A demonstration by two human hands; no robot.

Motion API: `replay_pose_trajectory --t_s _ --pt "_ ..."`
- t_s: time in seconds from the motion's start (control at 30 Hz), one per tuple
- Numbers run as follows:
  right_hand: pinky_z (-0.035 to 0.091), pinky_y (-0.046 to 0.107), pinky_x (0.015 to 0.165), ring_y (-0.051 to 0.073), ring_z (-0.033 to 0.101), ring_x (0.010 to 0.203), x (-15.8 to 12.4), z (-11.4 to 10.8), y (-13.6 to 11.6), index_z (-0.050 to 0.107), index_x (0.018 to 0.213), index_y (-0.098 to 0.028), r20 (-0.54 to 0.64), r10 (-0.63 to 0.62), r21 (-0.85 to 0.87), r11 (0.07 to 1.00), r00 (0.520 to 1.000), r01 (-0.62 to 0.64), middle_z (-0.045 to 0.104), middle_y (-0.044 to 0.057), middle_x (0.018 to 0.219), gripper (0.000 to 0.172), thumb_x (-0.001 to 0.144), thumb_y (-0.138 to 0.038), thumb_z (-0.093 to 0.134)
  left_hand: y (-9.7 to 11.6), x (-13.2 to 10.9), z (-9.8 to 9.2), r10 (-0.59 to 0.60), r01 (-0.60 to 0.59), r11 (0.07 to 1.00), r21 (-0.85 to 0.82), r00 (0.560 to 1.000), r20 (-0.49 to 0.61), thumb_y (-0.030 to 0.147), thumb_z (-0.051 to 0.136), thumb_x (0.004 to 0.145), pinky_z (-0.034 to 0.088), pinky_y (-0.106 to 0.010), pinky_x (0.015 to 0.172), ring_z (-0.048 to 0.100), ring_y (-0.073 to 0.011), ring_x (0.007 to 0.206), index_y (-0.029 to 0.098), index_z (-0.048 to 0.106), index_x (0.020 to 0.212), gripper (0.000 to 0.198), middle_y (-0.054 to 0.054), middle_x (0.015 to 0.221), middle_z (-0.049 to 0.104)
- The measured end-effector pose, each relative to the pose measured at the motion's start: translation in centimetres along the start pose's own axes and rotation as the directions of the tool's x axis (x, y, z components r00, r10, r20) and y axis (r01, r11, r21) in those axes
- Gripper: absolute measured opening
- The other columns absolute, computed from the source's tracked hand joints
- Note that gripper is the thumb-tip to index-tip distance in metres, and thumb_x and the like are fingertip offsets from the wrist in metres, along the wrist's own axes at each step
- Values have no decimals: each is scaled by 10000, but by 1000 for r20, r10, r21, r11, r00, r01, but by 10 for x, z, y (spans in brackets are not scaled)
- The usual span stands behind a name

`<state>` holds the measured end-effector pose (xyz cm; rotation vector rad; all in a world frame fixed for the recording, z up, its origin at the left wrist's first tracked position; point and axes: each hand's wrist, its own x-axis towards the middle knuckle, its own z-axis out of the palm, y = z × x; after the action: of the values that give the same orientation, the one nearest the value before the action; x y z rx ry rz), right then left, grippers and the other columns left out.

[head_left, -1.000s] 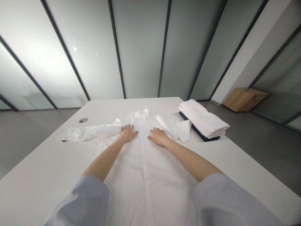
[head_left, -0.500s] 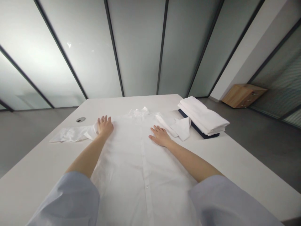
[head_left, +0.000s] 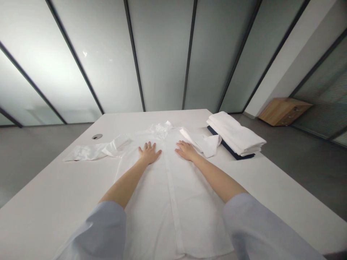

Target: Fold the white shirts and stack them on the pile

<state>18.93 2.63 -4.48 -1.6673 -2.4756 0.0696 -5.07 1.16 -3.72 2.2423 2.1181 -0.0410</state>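
Note:
A white button-up shirt (head_left: 168, 202) lies face up along the white table (head_left: 48, 202), collar at the far end. My left hand (head_left: 148, 154) rests flat on its chest left of the button line, fingers spread. My right hand (head_left: 185, 150) lies flat on the chest right of that line, fingers stretched out. The shirt's left sleeve (head_left: 92, 151) stretches out to the left. Its right sleeve (head_left: 203, 143) lies folded beside my right hand. Neither hand holds anything.
A stack of folded white cloth (head_left: 235, 135) lies on a dark folded piece (head_left: 230, 151) at the table's far right. A round cable hole (head_left: 97, 136) sits at the far left. A wooden cabinet (head_left: 284, 111) stands on the floor beyond, by frosted glass walls.
My left hand went out to the shirt's left shoulder, then came back to the chest near the button line. My right hand slid slightly farther up. The left sleeve lies flatter.

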Motion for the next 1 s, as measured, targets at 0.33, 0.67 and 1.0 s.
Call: replay_pose_trajectory --t_s 0.33,0.67,1.0 --pt "271 385 1094 242 374 1344 -18 -7 33 496 1346 -185 -41 32 -87 996 999 -35 431 130 1453 471 958 -425 376 -8 22 2 25 -25 1000 16 1000 -9 663 176 879 168 -615 1099 146 -333 1441 213 227 1509 777 -126 1583 157" --pt "280 397 1069 278 373 1326 1 -6 60 548 1266 -96 -189 300 -60 947 935 -316 463 184 1403 459 932 -363 384 -15 17 0 5 -5 1000 -4 999 -53 648 209 892 205 -552 1105 205 -335 1425 221 289 1486 736 -142 1565 216" --pt "336 414 965 298 482 1148 -10 -28 62 592 1222 -123 -333 311 -67 934 890 -351 559 166 1278 408 862 -206 417 -6 -1 -7 170 -169 985 22 965 -201 308 347 929 382 -355 1000 540 -223 1150 212 611 1126 343 -98 1178 628"
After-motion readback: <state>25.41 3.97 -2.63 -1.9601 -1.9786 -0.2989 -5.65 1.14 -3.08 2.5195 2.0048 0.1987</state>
